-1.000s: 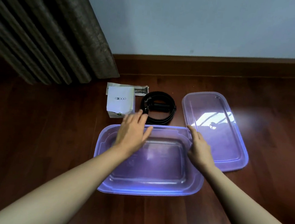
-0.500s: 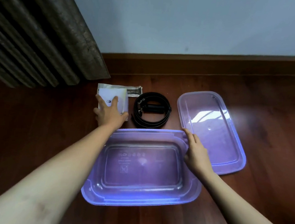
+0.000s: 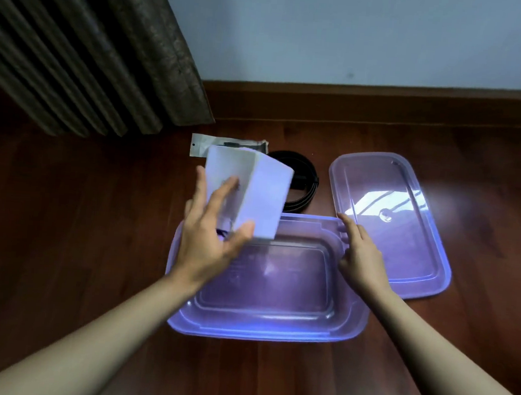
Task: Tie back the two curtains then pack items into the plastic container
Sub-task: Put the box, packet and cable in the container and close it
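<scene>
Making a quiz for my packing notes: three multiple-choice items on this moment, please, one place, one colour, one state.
1. The lid lies where, relative to the container? A) on it B) on the floor to its right C) inside it
2. The coiled belt is what colour? A) black B) red C) white
3. The left hand holds? A) nothing B) the belt C) a white box
Key: 1B, it lies flat beside the container's right rim; 2A, a dark coil behind the container; 3C, fingers wrap the box.
</scene>
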The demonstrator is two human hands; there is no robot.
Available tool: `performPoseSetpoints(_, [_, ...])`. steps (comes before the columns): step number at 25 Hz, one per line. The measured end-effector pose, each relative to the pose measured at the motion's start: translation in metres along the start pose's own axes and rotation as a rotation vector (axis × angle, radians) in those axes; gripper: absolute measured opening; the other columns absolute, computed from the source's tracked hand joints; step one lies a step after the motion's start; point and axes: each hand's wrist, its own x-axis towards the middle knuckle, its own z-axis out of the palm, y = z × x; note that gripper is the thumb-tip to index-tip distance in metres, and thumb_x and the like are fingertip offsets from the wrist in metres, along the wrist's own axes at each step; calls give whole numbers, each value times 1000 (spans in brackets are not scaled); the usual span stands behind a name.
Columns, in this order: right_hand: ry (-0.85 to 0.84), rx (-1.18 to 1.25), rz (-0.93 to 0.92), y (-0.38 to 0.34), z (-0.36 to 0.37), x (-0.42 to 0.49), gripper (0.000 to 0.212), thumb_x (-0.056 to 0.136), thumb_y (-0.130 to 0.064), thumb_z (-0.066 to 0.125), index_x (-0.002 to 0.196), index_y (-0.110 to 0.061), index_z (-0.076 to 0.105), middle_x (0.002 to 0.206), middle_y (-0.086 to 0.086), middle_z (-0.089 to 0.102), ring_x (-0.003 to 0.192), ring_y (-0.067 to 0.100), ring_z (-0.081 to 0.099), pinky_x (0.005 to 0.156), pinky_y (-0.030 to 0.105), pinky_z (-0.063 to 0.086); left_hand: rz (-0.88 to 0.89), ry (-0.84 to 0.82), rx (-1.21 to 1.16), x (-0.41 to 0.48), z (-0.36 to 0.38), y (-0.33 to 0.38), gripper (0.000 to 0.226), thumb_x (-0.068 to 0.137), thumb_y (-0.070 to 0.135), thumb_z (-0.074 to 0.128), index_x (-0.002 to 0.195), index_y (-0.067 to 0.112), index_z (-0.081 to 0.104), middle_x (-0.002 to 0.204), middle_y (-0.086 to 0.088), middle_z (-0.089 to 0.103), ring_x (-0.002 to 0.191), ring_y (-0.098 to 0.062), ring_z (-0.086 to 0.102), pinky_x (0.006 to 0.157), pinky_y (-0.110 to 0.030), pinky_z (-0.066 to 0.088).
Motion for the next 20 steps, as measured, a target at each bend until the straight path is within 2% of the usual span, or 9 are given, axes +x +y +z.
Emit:
performPoseSetpoints(2, [-5,3,-8,-2,-1,-1,80,69,4,44,140,-33,32,129,3,50,104,32,59,77,45,52,218,-49,44,-28,3,0,69,70,45,56,136,32,39,154,-14,12,122,-11,32,103,-16,25])
performPoseSetpoints(3, [-3,10,-8,-2,-2,-1,80,70,4,45,140,-32,33,129,4,50,106,31,58,78,44,52,250,-108,67,-39,6,-4,69,70,44,57,135,35,37,155,-13,10,120,-15,34,102,-22,30])
performPoseSetpoints(6, [-5,14,-27,-3,-4,-1,77,73,4,46,141,-29,34,130,5,50,110,29,57,79,42,51,210,-286,304,-59,19,-21,69,70,46,61,133,44,34,158,-2,-5,117,-34,36,94,-46,44])
performPoseSetpoints(9, [-8,12,-34,-5,-6,-1,73,76,2,46,142,-26,33,132,6,48,110,30,56,79,45,51,97,-440,648,-72,28,-17,78,69,55,68,137,33,36,156,-10,-12,103,-43,47,78,-44,51])
performPoseSetpoints(11, [-13,7,-43,-5,-5,-1,72,76,2,46,142,-25,33,133,7,48,110,31,56,78,46,51,-147,-655,751,-74,30,-7,87,78,67,51,147,33,11,151,-8,-34,113,-40,37,87,-42,45])
performPoseSetpoints(12, [-14,5,-50,-5,-5,0,72,76,2,46,142,-25,33,133,7,48,109,32,56,77,46,51,-213,-737,804,-71,29,-5,93,78,72,45,148,33,-2,149,-8,-38,124,-43,29,97,-49,38])
performPoseSetpoints(14, [-12,-2,-50,-4,-6,0,70,78,1,47,142,-25,33,133,6,48,108,32,57,76,45,51,-147,-788,963,-58,26,-5,104,76,73,46,146,28,-17,150,-10,-34,138,-51,0,107,-65,14])
performPoseSetpoints(17, [-12,-8,-46,-5,-6,0,65,81,-2,48,141,-24,34,134,5,48,110,29,56,75,42,51,47,-764,1023,-46,26,-17,91,90,40,52,145,27,-19,155,-15,-22,140,-47,-14,113,-57,6])
performPoseSetpoints(20, [-7,-8,-63,-5,-6,0,65,81,0,48,141,-23,34,133,7,48,111,29,56,75,41,50,9,-745,1035,-42,26,-20,75,97,7,33,144,28,-22,155,-20,-15,140,-49,-8,115,-51,13])
